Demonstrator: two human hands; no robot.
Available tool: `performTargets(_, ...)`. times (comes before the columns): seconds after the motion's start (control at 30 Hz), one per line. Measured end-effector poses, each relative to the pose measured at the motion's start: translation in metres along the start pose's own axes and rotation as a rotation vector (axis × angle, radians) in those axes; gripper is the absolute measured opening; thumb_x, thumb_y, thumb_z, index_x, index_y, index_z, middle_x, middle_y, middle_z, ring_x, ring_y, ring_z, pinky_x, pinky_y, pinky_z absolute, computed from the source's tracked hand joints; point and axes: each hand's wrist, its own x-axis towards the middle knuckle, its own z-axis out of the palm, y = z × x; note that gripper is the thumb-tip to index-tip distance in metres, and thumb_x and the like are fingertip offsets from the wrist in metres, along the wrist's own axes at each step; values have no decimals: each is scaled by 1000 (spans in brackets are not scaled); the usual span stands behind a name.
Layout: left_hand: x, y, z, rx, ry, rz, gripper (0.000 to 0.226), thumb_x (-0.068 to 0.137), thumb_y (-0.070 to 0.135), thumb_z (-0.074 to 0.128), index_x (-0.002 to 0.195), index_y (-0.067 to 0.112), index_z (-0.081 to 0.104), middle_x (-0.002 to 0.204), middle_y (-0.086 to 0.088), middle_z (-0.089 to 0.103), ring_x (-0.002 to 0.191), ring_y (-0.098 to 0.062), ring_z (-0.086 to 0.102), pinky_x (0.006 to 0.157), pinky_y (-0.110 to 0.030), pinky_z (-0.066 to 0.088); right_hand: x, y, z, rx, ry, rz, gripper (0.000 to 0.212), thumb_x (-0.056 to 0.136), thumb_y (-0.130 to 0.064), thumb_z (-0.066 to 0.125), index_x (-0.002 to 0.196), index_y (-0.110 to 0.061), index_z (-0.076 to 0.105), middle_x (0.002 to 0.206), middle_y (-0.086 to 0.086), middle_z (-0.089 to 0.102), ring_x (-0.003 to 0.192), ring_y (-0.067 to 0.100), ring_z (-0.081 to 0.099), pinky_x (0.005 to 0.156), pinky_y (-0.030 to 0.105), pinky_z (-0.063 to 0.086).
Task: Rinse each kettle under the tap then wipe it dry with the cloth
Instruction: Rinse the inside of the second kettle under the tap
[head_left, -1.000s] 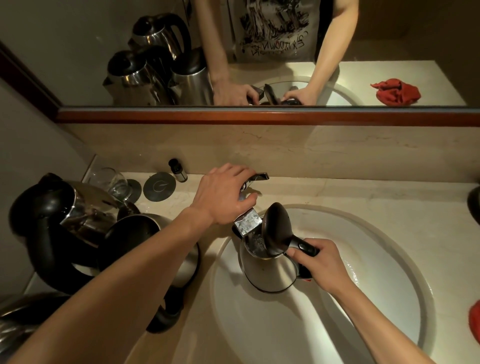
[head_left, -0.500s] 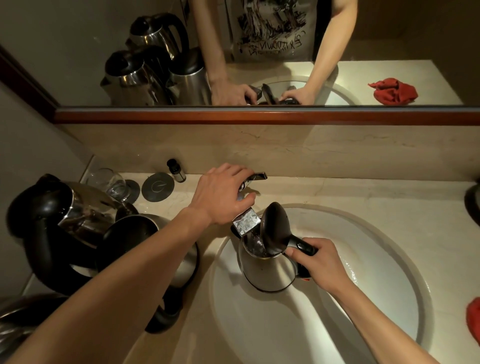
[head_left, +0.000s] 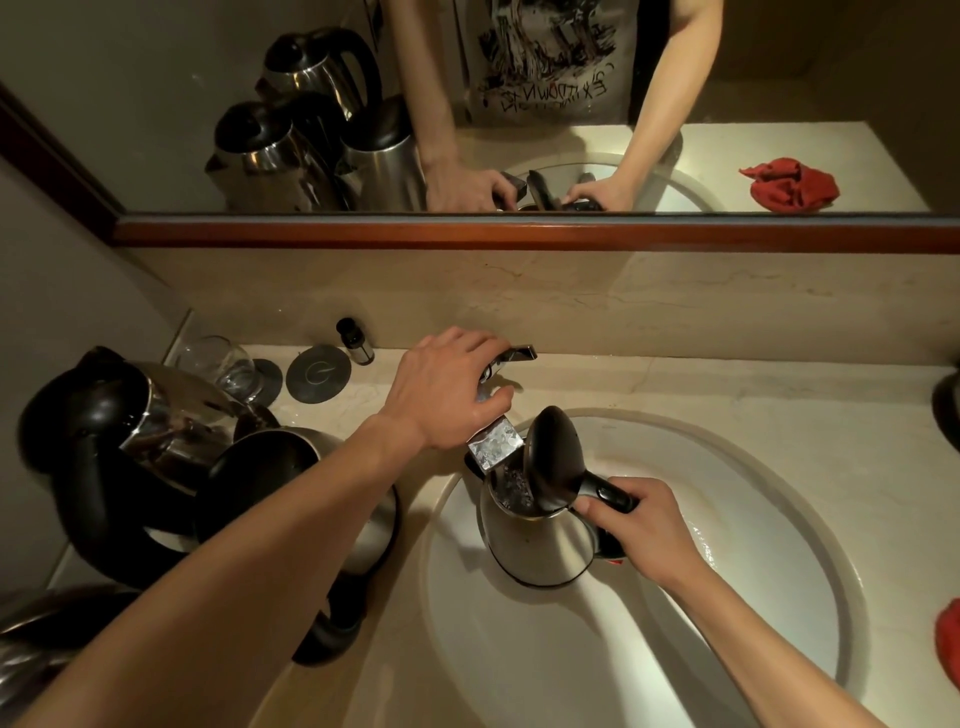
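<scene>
Rinsing step in hand: right hand (head_left: 641, 530) clamped on the handle of the open-lidded kettle (head_left: 540, 535), held in the sink (head_left: 779, 499) under the tap (head_left: 496, 441); left hand (head_left: 447, 392) curled over the tap lever, seemingly gripping it. Next: shut off the water, tip the kettle out, then reach for the red cloth (head_left: 948, 644) at the counter's right edge.

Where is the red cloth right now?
The red cloth lies on the counter at the head view's far right edge, right of the sink, touched by neither hand.
</scene>
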Motion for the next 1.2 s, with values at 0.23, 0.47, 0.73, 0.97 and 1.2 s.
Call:
performTargets(0.23,0,-1,1,9,-2,-1,70,82,62,29,136,25,54,134,5,59,118,-19,53,87,-34,40,1,0,-1,15,-13,13,73,63,-54,81,65,9,46,54,13,38,50,20,38,55,38,33)
performTargets(0.47,0,0,1,4,-2,2,70,82,61,28,135,24,54,134,5,59,117,-19,52,86,-34,40,2,-1,-1,7,-14,18,73,62,-54,81,65,10,46,54,12,37,51,20,38,55,38,33)
performTargets(0.73,0,1,0,-8,4,3,69,82,61,30,134,24,56,132,5,61,115,-19,54,86,-34,41,3,1,-3,-3,-25,16,74,63,-55,81,66,10,46,55,11,36,50,20,37,55,38,32)
performTargets(0.97,1,-1,1,-10,5,1,68,82,60,31,134,24,55,132,5,60,116,-19,54,86,-35,41,4,2,-3,-13,-27,7,74,63,-56,81,65,10,45,54,10,36,51,20,37,56,38,31)
performTargets(1.2,1,0,0,-10,8,5,68,82,60,30,134,24,56,131,5,61,115,-19,53,85,-34,41,4,2,-4,-19,-25,-4,74,62,-56,80,65,10,46,54,10,37,51,19,37,57,37,32)
